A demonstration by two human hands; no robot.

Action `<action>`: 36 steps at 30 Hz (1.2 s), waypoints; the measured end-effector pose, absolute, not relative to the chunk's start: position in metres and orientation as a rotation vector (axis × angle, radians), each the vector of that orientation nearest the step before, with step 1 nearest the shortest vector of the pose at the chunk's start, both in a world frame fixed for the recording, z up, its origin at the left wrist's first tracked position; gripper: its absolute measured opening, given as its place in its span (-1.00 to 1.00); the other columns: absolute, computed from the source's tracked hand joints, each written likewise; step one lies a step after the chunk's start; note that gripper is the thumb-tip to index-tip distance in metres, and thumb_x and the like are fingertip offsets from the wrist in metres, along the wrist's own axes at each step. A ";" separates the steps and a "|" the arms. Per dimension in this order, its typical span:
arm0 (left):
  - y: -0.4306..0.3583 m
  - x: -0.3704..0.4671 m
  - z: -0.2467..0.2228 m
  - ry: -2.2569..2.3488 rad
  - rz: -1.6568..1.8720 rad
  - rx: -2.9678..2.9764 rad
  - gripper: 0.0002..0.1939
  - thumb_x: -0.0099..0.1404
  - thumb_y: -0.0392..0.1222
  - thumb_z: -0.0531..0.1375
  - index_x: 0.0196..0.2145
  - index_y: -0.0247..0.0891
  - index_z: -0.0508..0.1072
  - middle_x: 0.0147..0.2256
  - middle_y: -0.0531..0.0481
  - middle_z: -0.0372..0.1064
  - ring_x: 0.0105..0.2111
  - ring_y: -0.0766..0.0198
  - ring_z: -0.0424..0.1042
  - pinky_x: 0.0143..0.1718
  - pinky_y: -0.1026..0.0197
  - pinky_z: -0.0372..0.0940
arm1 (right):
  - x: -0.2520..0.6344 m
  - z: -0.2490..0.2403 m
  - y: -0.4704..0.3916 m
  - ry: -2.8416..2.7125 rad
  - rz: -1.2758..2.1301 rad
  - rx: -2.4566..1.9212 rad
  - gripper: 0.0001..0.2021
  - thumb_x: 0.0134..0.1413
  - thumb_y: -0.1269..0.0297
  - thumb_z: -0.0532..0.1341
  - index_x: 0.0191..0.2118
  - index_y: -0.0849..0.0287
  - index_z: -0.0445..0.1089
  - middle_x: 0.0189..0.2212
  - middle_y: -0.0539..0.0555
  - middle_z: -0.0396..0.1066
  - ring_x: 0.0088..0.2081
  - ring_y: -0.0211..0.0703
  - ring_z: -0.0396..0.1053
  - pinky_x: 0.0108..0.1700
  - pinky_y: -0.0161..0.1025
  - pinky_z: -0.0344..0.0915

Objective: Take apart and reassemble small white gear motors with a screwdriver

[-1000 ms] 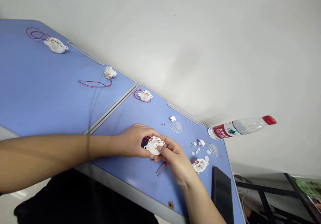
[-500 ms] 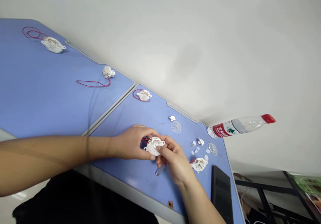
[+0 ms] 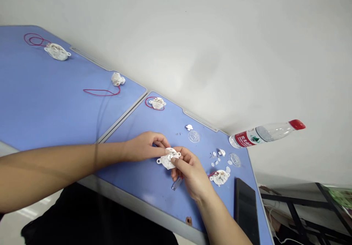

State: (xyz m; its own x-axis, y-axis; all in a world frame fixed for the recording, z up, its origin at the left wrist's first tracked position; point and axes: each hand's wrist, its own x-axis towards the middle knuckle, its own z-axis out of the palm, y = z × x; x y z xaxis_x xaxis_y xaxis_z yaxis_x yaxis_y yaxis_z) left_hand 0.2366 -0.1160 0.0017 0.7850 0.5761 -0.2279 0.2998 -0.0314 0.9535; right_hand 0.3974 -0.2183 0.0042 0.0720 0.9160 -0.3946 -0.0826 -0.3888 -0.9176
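Between my hands is a round white plastic housing (image 3: 165, 161) with a looped tab on each side. My right hand (image 3: 194, 173) grips its right side, thumb pressed on the small raised piece at its middle. A clear, stick-like handle (image 3: 176, 184) pokes out below the curled fingers of the same hand; its other end is hidden. My left hand (image 3: 148, 146) is closed at the housing's upper left edge, thumb laid on the rim and fingers bent behind. A similar white housing (image 3: 220, 177) with red wire lies right of my right hand.
More white housings with red wires lie at the back (image 3: 157, 103), (image 3: 117, 79) and far left (image 3: 57, 51). Clear discs (image 3: 194, 136), white caps (image 3: 221, 152) and small bits lie near a water bottle (image 3: 261, 135). A black phone (image 3: 246, 210) lies at the right edge.
My left hand has shifted up off the housing's left side, its thumb now on the upper rim. The red wires there no longer show. My right hand keeps its grip.
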 end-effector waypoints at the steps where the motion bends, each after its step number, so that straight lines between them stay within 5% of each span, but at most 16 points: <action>1: -0.115 0.236 0.003 0.707 0.240 1.640 -0.64 0.15 -0.04 0.22 -0.17 -0.32 0.49 -0.25 -0.09 0.53 -0.23 0.14 0.49 -0.23 0.22 0.33 | 0.397 0.004 -0.218 -0.874 1.459 -1.485 -0.76 -0.06 0.20 0.28 -0.27 0.22 0.36 -0.72 -0.11 0.31 -0.69 -0.38 0.19 -0.62 -0.44 0.13; 12: -0.111 0.232 0.018 0.693 0.122 2.003 -0.69 0.12 -0.11 0.19 -0.21 -0.26 0.58 -0.43 0.03 0.52 -0.42 0.30 0.44 -0.41 0.36 0.22 | 0.394 -0.001 -0.219 -0.897 1.459 -1.486 -0.79 -0.07 0.25 0.28 -0.28 0.22 0.37 -0.65 -0.12 0.30 -0.67 -0.40 0.21 -0.61 -0.44 0.20; 36: -0.109 0.232 0.016 0.665 0.108 1.900 -0.68 0.09 -0.10 0.21 -0.23 -0.26 0.62 -0.51 0.05 0.47 -0.47 0.33 0.37 -0.41 0.36 0.22 | 0.389 0.004 -0.218 -0.865 1.456 -1.499 -0.78 -0.17 0.28 0.30 -0.34 0.23 0.36 -0.62 -0.08 0.36 -0.68 -0.39 0.23 -0.61 -0.40 0.23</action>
